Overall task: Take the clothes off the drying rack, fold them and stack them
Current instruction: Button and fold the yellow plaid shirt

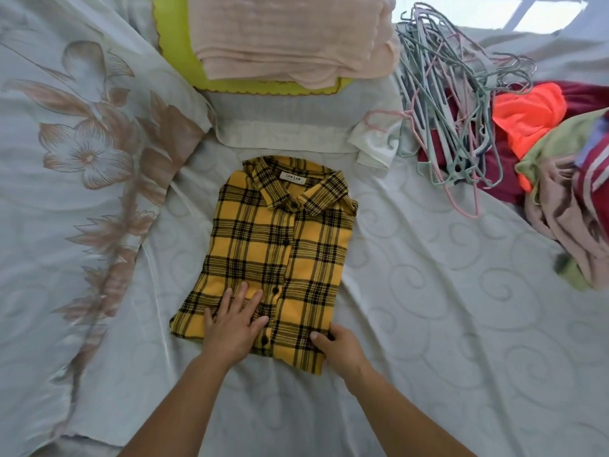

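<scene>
A yellow and black plaid shirt (280, 245) lies on the bed, buttoned, collar away from me, its sides folded under. My left hand (232, 326) rests flat on the lower left part of the shirt with fingers spread. My right hand (339, 349) grips the shirt's lower right hem, thumb on top and fingers tucked beneath the cloth. Beyond the collar lies a folded white garment (286, 127). Further back sits a folded peach cloth (290, 34) on a lime-green one (174, 44).
A tangle of plastic hangers (454, 103) lies at the back right. Beside it is a heap of unfolded clothes (560, 159) in orange, maroon, green and beige. A floral bedcover (82, 159) is bunched along the left. The pale swirl-patterned sheet (445, 308) spreads around the shirt.
</scene>
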A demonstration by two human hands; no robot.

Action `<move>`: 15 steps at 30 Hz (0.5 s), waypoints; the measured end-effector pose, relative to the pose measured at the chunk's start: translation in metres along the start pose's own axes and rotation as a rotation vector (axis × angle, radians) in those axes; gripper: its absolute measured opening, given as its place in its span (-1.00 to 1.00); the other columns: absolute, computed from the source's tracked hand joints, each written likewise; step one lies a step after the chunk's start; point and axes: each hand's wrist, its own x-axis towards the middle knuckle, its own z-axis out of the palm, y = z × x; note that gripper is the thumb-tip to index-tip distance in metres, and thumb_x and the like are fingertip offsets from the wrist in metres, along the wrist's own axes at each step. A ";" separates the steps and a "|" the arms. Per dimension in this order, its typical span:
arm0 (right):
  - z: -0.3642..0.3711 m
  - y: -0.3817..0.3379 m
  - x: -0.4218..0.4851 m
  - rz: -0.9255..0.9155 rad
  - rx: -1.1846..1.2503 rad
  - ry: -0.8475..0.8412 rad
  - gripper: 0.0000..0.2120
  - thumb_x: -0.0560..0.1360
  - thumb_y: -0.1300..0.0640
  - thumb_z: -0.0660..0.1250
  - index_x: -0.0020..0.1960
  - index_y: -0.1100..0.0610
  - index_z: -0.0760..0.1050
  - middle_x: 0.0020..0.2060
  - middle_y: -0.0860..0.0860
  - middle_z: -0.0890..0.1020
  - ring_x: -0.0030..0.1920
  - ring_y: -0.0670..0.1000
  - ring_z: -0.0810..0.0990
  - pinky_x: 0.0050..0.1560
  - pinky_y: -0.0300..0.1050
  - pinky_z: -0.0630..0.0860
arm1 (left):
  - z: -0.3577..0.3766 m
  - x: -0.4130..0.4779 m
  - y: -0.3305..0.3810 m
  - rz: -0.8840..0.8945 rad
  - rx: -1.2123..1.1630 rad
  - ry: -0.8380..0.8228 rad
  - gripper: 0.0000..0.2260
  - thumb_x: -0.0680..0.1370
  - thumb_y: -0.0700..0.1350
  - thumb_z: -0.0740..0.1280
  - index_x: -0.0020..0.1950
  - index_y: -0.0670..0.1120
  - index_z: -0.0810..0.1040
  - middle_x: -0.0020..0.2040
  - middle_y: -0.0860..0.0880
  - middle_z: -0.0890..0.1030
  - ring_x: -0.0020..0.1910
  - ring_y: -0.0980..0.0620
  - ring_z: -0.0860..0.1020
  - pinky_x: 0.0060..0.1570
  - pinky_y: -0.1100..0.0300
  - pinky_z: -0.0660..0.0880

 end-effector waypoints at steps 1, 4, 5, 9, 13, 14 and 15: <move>-0.006 -0.003 -0.003 0.006 0.005 -0.011 -0.89 0.58 0.17 0.22 0.02 0.11 0.51 -0.09 -0.02 0.62 -0.15 -0.09 0.57 -0.18 -0.32 0.49 | -0.002 -0.002 0.001 -0.004 -0.030 0.008 -0.51 0.62 0.17 -0.05 0.52 0.16 -0.11 0.53 0.09 -0.24 0.51 0.01 -0.23 0.43 -0.16 -0.13; -0.036 -0.012 -0.008 0.007 0.060 0.042 -0.83 0.59 0.13 0.18 -0.03 0.19 0.49 -0.17 0.04 0.61 -0.25 -0.07 0.53 -0.23 -0.28 0.44 | -0.009 -0.005 0.008 -0.013 -0.251 0.080 -0.54 0.63 0.09 0.05 0.52 0.07 0.08 0.55 0.03 -0.04 0.53 -0.04 -0.09 0.46 -0.08 0.00; -0.049 -0.015 -0.010 -0.004 0.096 0.068 -0.82 0.59 0.12 0.18 -0.02 0.20 0.50 -0.15 0.06 0.62 -0.23 -0.05 0.54 -0.19 -0.23 0.45 | -0.011 -0.008 0.012 -0.012 -0.347 0.118 -0.56 0.62 0.05 0.09 0.50 0.03 0.15 0.54 -0.01 0.05 0.52 -0.05 -0.02 0.45 -0.03 0.04; -0.107 -0.029 -0.016 -0.033 0.264 0.153 -0.86 0.57 0.15 0.21 -0.04 0.19 0.50 -0.18 0.07 0.64 -0.25 -0.04 0.55 -0.24 -0.23 0.44 | -0.022 -0.024 0.043 -0.072 -0.579 0.200 -0.59 0.61 -0.04 0.17 0.45 -0.08 0.29 0.45 -0.12 0.31 0.42 -0.11 0.26 0.32 0.01 0.24; -0.182 -0.038 -0.024 -0.100 0.345 0.251 -0.88 0.57 0.16 0.21 -0.06 0.18 0.49 -0.22 0.05 0.63 -0.26 -0.04 0.55 -0.26 -0.24 0.43 | -0.022 -0.037 0.089 -0.120 -0.764 0.236 -0.63 0.60 -0.06 0.19 0.40 -0.11 0.37 0.38 -0.14 0.40 0.35 -0.17 0.35 0.25 -0.04 0.31; -0.204 -0.040 -0.028 -0.133 0.340 0.297 -0.88 0.57 0.17 0.21 -0.04 0.19 0.49 -0.20 0.05 0.62 -0.25 -0.04 0.56 -0.25 -0.23 0.44 | -0.019 -0.041 0.104 -0.143 -0.834 0.243 -0.66 0.60 -0.07 0.20 0.37 -0.12 0.39 0.34 -0.10 0.42 0.33 -0.17 0.37 0.22 -0.04 0.32; -0.230 -0.042 -0.030 -0.177 0.320 0.360 -0.89 0.57 0.17 0.21 -0.01 0.20 0.48 -0.17 0.05 0.60 -0.23 -0.03 0.55 -0.23 -0.21 0.45 | -0.015 -0.045 0.119 -0.173 -0.916 0.247 -0.68 0.60 -0.08 0.20 0.34 -0.13 0.41 0.29 -0.08 0.45 0.29 -0.17 0.40 0.19 -0.03 0.35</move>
